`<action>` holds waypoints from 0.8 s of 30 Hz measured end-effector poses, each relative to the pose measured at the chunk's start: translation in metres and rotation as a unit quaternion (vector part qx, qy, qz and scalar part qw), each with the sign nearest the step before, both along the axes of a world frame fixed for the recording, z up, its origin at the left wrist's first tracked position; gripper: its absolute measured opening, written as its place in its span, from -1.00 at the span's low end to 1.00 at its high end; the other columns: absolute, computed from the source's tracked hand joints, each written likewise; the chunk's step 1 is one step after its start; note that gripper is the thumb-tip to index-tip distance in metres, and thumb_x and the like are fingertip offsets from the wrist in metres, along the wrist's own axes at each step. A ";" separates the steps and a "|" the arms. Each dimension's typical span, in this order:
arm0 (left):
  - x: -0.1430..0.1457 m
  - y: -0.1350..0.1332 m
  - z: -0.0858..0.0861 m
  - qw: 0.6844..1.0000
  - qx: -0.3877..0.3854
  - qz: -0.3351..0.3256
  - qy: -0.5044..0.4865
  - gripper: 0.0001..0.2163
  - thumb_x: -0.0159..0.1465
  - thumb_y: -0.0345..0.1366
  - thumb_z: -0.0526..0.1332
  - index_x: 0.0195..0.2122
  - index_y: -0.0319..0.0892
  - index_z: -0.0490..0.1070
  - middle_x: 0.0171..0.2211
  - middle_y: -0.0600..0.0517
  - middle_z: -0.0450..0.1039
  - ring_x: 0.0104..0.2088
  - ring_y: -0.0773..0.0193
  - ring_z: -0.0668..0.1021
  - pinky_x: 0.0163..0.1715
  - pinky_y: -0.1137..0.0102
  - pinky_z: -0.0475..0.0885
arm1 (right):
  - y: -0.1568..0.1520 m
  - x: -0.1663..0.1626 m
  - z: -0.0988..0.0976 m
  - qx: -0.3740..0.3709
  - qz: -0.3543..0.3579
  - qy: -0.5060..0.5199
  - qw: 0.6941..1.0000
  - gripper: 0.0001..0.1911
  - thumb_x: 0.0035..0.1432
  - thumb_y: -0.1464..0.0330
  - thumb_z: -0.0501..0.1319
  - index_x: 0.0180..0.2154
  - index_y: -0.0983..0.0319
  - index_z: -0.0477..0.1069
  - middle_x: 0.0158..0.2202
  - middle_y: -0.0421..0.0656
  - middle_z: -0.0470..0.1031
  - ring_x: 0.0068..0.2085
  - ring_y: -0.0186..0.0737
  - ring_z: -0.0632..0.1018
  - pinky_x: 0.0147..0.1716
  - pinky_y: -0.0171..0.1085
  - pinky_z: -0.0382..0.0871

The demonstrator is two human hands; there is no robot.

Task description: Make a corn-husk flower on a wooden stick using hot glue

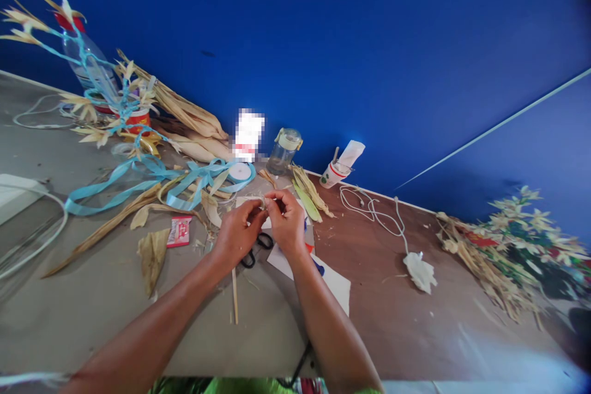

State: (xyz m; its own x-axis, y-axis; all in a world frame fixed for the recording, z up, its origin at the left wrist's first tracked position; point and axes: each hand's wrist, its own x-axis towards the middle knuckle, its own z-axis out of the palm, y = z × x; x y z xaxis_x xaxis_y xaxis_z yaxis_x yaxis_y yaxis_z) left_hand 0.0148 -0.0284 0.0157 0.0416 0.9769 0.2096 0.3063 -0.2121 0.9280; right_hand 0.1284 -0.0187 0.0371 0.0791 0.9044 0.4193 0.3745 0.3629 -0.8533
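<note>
My left hand [240, 231] and my right hand [286, 218] meet over the middle of the table. Fingers and thumbs of both are pinched together at one small pale piece, too small to name. Under my wrists lie scissors with black handles [250, 258] and a white sheet [339, 286]. A thin wooden stick [235, 298] lies below my left hand. Close by on the left are a curved pale husk piece [211, 209], a dry corn husk [153, 258] and a red packet [179, 232].
Light blue ribbon [111, 194] trails from a roll [240, 172]. Behind my hands stand a glass jar [284, 154] and a paper cup [333, 173]. Husk flowers on blue stems [87, 58] rise at left. A white cable [378, 215] and husk bundle [489, 271] lie right.
</note>
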 end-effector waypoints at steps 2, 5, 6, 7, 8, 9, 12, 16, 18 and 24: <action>0.000 0.000 0.001 1.000 0.001 0.000 0.012 -0.74 0.23 -0.17 0.07 -0.20 -0.21 0.44 -0.47 0.02 0.48 -0.53 0.29 0.48 -0.49 0.41 0.34 | -0.001 0.000 0.001 0.000 0.001 0.000 1.000 -0.90 0.09 0.37 0.14 -0.36 0.23 0.42 -0.39 -0.20 0.45 -0.40 -0.32 0.43 -0.38 -0.34 0.32; 0.000 0.000 0.001 0.999 0.026 0.014 0.027 -0.73 0.25 -0.19 0.04 -0.18 -0.20 0.42 -0.45 0.01 0.48 -0.45 0.25 0.49 -0.44 0.39 0.33 | -0.001 -0.001 0.003 -0.005 0.008 0.010 1.000 -0.89 0.09 0.35 0.14 -0.36 0.23 0.42 -0.39 -0.20 0.45 -0.41 -0.33 0.43 -0.39 -0.35 0.31; 0.000 0.001 0.000 0.999 0.035 0.020 0.032 -0.73 0.26 -0.19 0.03 -0.18 -0.20 0.42 -0.43 0.00 0.48 -0.42 0.24 0.49 -0.42 0.38 0.33 | -0.001 -0.001 0.003 -0.007 0.010 0.016 1.000 -0.89 0.09 0.35 0.15 -0.36 0.23 0.42 -0.39 -0.20 0.45 -0.41 -0.33 0.42 -0.40 -0.35 0.31; 0.001 0.001 0.000 0.998 0.041 0.026 0.036 -0.74 0.26 -0.20 0.02 -0.19 -0.20 0.42 -0.41 -0.01 0.48 -0.39 0.22 0.49 -0.40 0.37 0.33 | -0.001 -0.001 0.003 -0.010 0.011 0.022 1.000 -0.89 0.09 0.34 0.15 -0.36 0.23 0.42 -0.40 -0.20 0.45 -0.42 -0.33 0.42 -0.41 -0.35 0.31; 0.001 0.001 0.000 0.998 0.042 0.030 0.039 -0.74 0.26 -0.20 0.02 -0.19 -0.20 0.41 -0.40 -0.02 0.48 -0.38 0.21 0.50 -0.38 0.36 0.33 | -0.001 -0.001 0.003 -0.014 0.011 0.029 0.999 -0.88 0.09 0.34 0.15 -0.36 0.24 0.41 -0.41 -0.20 0.44 -0.42 -0.33 0.42 -0.42 -0.35 0.31; 0.002 0.001 0.001 0.998 0.040 0.032 0.039 -0.74 0.26 -0.21 0.01 -0.19 -0.20 0.41 -0.40 -0.02 0.48 -0.38 0.21 0.49 -0.37 0.35 0.33 | -0.001 -0.002 0.004 -0.018 0.011 0.035 0.999 -0.88 0.08 0.33 0.16 -0.36 0.24 0.41 -0.41 -0.21 0.44 -0.43 -0.33 0.42 -0.42 -0.35 0.31; 0.003 0.000 0.003 0.998 0.032 0.036 0.034 -0.75 0.26 -0.21 0.01 -0.21 -0.20 0.40 -0.40 -0.02 0.47 -0.38 0.21 0.49 -0.37 0.35 0.32 | -0.002 -0.002 0.004 -0.033 0.012 0.052 0.998 -0.87 0.08 0.32 0.16 -0.36 0.24 0.41 -0.45 -0.22 0.42 -0.46 -0.35 0.40 -0.45 -0.35 0.30; 0.004 -0.002 0.004 0.998 0.025 0.040 0.038 -0.76 0.26 -0.19 0.01 -0.24 -0.19 0.39 -0.43 0.01 0.45 -0.41 0.23 0.46 -0.39 0.35 0.31 | -0.002 -0.002 0.005 -0.043 0.015 0.073 0.996 -0.88 0.07 0.33 0.16 -0.36 0.25 0.40 -0.48 -0.24 0.39 -0.49 -0.37 0.36 -0.48 -0.36 0.28; 0.005 -0.002 0.003 0.998 0.026 0.043 0.038 -0.76 0.26 -0.18 0.01 -0.25 -0.18 0.39 -0.45 0.03 0.43 -0.43 0.24 0.45 -0.40 0.35 0.31 | -0.002 -0.002 0.005 -0.045 0.015 0.078 0.996 -0.88 0.07 0.33 0.16 -0.37 0.25 0.39 -0.49 -0.25 0.38 -0.50 -0.38 0.36 -0.48 -0.36 0.27; 0.005 -0.002 0.001 0.999 0.033 0.035 0.001 -0.77 0.25 -0.17 0.04 -0.25 -0.18 0.39 -0.47 0.05 0.42 -0.42 0.26 0.45 -0.39 0.38 0.31 | -0.003 -0.003 0.006 -0.049 0.013 0.082 0.995 -0.88 0.07 0.32 0.16 -0.38 0.24 0.39 -0.50 -0.26 0.38 -0.50 -0.37 0.35 -0.49 -0.36 0.27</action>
State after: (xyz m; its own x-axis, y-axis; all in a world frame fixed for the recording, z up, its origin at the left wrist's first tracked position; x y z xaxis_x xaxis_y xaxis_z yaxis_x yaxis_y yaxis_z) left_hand 0.0193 -0.0299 0.0171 -0.0254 0.9614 0.2740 0.3233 -0.2515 0.9123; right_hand 0.1253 -0.0218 0.0432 0.1151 0.9430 0.3123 0.2188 0.2826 -0.9339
